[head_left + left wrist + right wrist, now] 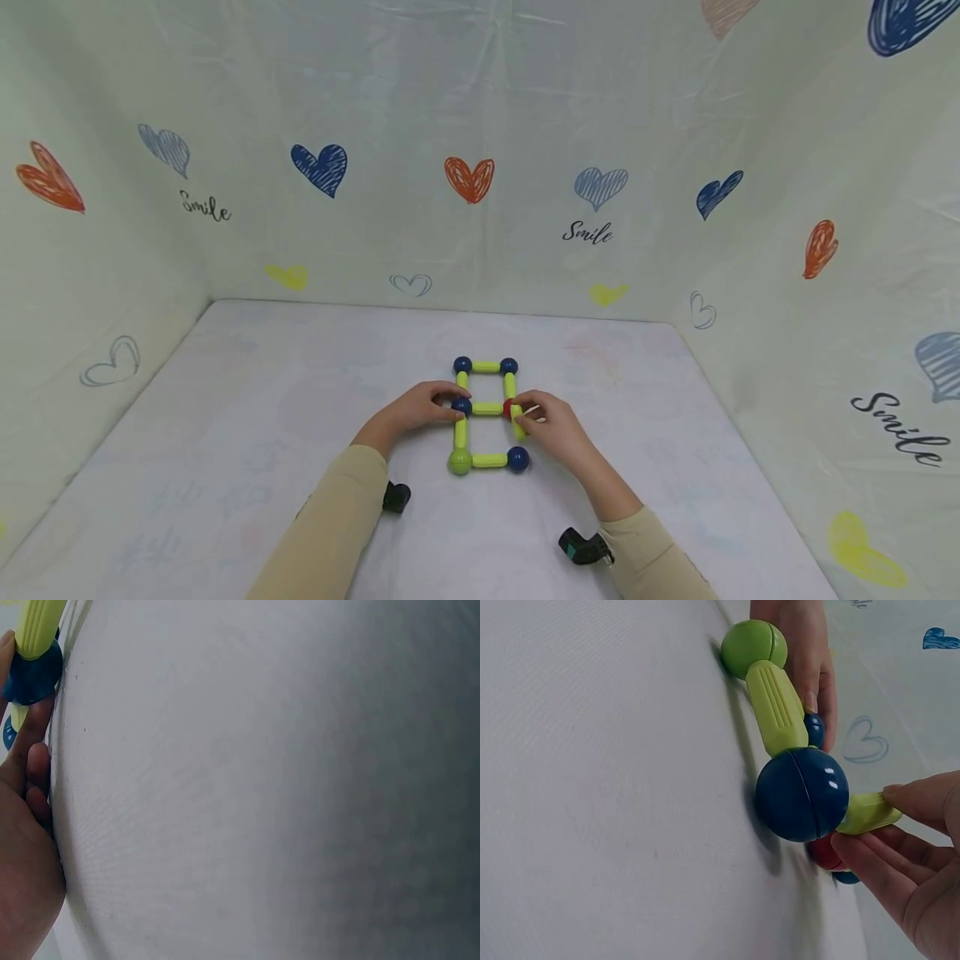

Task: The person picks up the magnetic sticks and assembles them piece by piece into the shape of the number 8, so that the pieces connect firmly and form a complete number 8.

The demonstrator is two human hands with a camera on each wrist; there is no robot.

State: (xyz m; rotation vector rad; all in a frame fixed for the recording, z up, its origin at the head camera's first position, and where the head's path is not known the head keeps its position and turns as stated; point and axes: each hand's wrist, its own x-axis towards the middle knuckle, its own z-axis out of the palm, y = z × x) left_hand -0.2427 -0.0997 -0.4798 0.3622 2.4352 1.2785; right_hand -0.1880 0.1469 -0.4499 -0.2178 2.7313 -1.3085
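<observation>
On the table lies a ladder-like frame of yellow-green magnetic rods and balls. My left hand [408,412] holds the middle-left blue ball [462,407] between thumb and fingers; that ball also shows in the left wrist view [34,675]. My right hand [553,427] pinches a yellow-green magnetic rod [518,423] between thumb and fingers, its far end at the red ball [507,408], partly hidden by the fingers. Below the rod is the near-right blue ball [517,459]. A near rod [490,460] joins it to the green ball [460,461].
Two blue balls at the far end, left [462,365] and right [509,367], are joined by a rod [486,367]. Black wrist devices, left [396,497] and right [585,547], sit by the sleeves. A heart-printed curtain [525,275] surrounds the white table [300,400].
</observation>
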